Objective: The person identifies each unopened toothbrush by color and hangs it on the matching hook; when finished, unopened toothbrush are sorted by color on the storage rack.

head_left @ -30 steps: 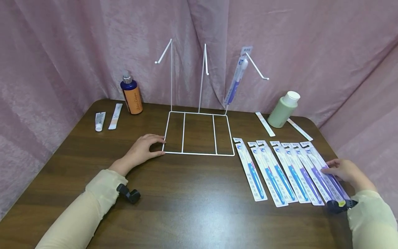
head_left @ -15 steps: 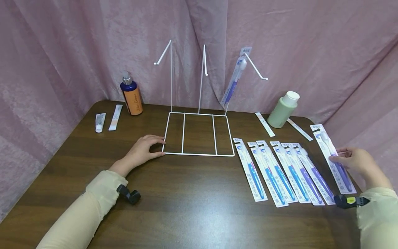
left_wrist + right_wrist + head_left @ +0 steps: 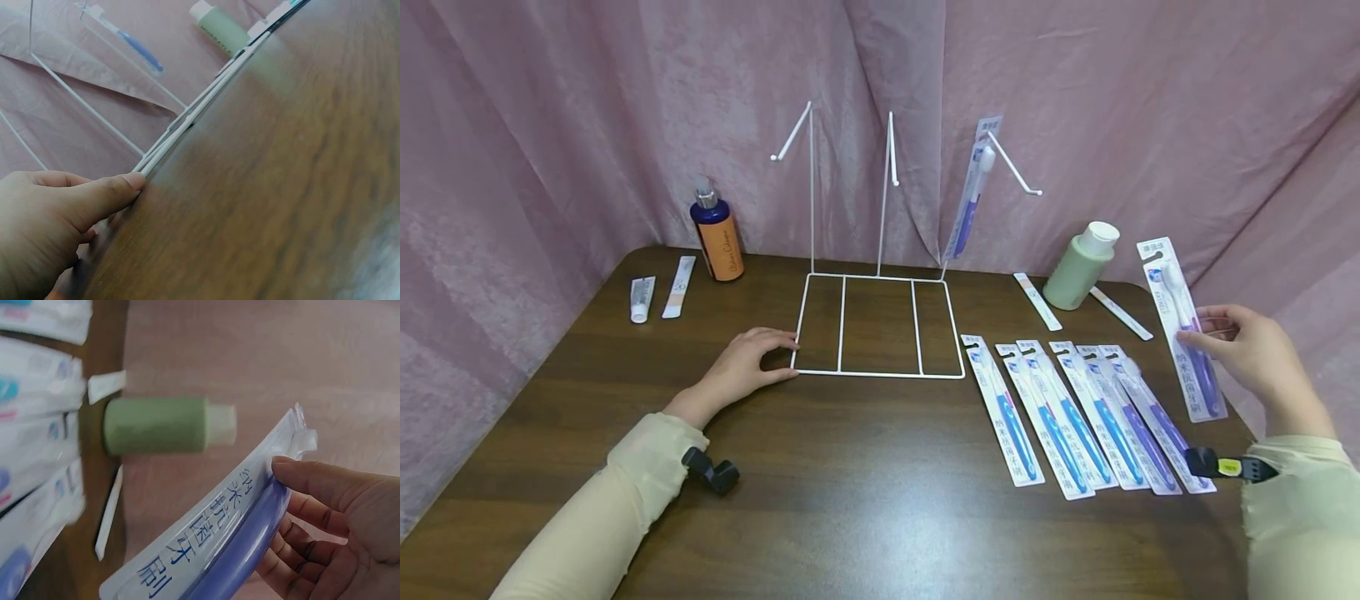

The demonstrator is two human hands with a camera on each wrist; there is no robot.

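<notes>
My right hand (image 3: pixel 1262 358) pinches a packaged toothbrush (image 3: pixel 231 531) with a purple handle by its edge, raised above the table's right side. Its hang-hole end points up and away. My left hand (image 3: pixel 741 367) holds the front left corner of a white wire display rack (image 3: pixel 880 374), thumb at the corner and index finger on the side bar. Another purple packaged toothbrush (image 3: pixel 972 196) hangs from the rack's right hook (image 3: pixel 1015 165). The middle hook (image 3: pixel 892 150) and left hook (image 3: pixel 792 132) carry nothing. Several more packaged toothbrushes (image 3: pixel 1009 417), blue and purple, lie in a row right of the rack.
A green bottle (image 3: pixel 1082 265) with a white cap stands at the back right between two slim sachets (image 3: pixel 1037 301). At the back left are an orange and blue bottle (image 3: pixel 721 237), a sachet (image 3: pixel 679 287) and a small tube (image 3: pixel 642 298). A pink curtain (image 3: pixel 700 100) hangs behind.
The right hand has drawn the rightmost toothbrush pack out of the row to the right, then lifted it up and away from me. The left hand stays at the rack's corner.
</notes>
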